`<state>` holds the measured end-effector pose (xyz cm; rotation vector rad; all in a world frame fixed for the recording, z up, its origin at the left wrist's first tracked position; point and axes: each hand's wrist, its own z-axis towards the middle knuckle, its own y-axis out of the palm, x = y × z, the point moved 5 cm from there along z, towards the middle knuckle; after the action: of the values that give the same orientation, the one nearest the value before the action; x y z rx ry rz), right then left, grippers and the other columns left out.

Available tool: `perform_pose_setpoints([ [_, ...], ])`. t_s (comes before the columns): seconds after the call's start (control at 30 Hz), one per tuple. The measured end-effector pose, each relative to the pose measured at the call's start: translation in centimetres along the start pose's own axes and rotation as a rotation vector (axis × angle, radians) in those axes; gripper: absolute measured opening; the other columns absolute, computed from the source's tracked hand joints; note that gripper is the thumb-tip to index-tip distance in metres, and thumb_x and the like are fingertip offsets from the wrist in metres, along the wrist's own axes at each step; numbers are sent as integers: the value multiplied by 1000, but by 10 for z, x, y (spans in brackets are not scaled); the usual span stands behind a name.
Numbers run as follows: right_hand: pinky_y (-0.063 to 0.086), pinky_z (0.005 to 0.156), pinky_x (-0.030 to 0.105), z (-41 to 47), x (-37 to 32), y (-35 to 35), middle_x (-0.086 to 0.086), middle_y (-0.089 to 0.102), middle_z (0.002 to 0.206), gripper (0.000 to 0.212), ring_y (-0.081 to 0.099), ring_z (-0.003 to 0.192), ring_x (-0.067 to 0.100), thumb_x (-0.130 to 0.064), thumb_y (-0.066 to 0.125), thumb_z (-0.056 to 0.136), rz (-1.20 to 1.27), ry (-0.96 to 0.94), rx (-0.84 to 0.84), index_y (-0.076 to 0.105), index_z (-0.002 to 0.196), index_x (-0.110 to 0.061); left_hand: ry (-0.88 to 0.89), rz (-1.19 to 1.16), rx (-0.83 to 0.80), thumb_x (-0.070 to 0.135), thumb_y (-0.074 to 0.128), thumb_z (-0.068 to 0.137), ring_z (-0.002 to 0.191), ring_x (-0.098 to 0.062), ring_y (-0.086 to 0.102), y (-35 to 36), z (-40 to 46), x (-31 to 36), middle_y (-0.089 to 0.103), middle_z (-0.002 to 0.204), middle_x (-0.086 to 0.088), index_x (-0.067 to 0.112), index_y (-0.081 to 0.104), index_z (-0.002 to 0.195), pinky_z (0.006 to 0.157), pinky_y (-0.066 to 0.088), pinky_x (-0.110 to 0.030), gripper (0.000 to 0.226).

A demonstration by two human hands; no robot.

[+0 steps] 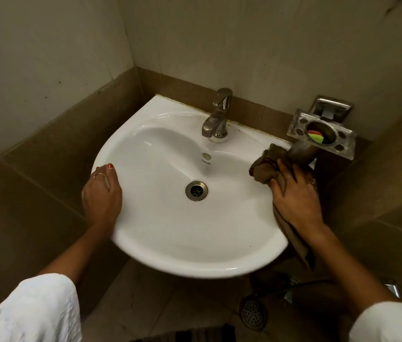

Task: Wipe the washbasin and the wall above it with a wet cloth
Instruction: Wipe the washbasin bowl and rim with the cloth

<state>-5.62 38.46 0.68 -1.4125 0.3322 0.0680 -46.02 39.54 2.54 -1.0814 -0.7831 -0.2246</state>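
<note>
Pressing cloth [264, 169] on corner washbasin [170, 230] rim, right hand [296, 196] spread; left hand [101, 193] clasps rim.

My left hand [101, 193] holds the washbasin [170, 255] at its left rim; my right hand [293, 196] presses the cloth [264, 169] on the right rim. The tap [217, 114] stands behind the drain [196, 190], and the holder [323, 134] sits right of it.

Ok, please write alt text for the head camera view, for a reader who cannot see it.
A person's right hand presses a brown cloth on the right rim of a white washbasin, while the left hand holds the left rim. A metal tap stands at the back.
</note>
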Motion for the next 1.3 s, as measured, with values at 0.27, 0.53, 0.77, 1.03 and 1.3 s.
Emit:
perform_pose_setpoints([
  [0.27, 24, 112, 51, 14, -19, 4, 12, 12, 159, 66, 35, 133, 44, -53, 26, 94, -204, -72, -66, 20, 152, -22, 23, 47, -15, 28, 31, 103, 103, -40, 58, 4, 1, -2, 63, 108, -23, 1, 61, 105, 90, 43, -45, 40],
  [0.53, 2, 118, 45, 67, -63, 27, 6, 10, 161, 66, 4, 147, 32, -58, 27, 93, -86, -204, -103, 20, 151, -26, 33, 71, -31, 30, 31, 103, 108, -40, 58, 6, 3, -2, 64, 115, -22, 2, 61, 111, 94, 43, -46, 42],
  [0.77, 11, 115, 50, 98, -81, 30, 4, 36, 152, 78, 26, 142, 28, -64, 11, 82, -87, -257, -40, 43, 141, -25, 34, 74, -36, 37, 30, 101, 116, -35, 57, 8, 5, -7, 63, 122, -17, 4, 61, 119, 103, 42, -44, 48],
  [1.03, 12, 116, 48, 84, -67, 28, 5, 33, 153, 73, 31, 141, 25, -60, 17, 86, -48, -397, -61, 39, 144, -23, 13, 55, -53, 30, 33, 103, 119, -35, 55, 8, 4, -8, 62, 126, -17, 4, 60, 122, 104, 41, -44, 42],
  [1.3, 11, 116, 48, 88, -73, 34, 6, 27, 156, 72, 24, 144, 29, -60, 18, 87, -106, -422, -81, 32, 147, -22, 10, 44, -63, 36, 31, 100, 120, -36, 55, 7, 5, -7, 63, 124, -18, 3, 60, 119, 104, 41, -46, 48],
])
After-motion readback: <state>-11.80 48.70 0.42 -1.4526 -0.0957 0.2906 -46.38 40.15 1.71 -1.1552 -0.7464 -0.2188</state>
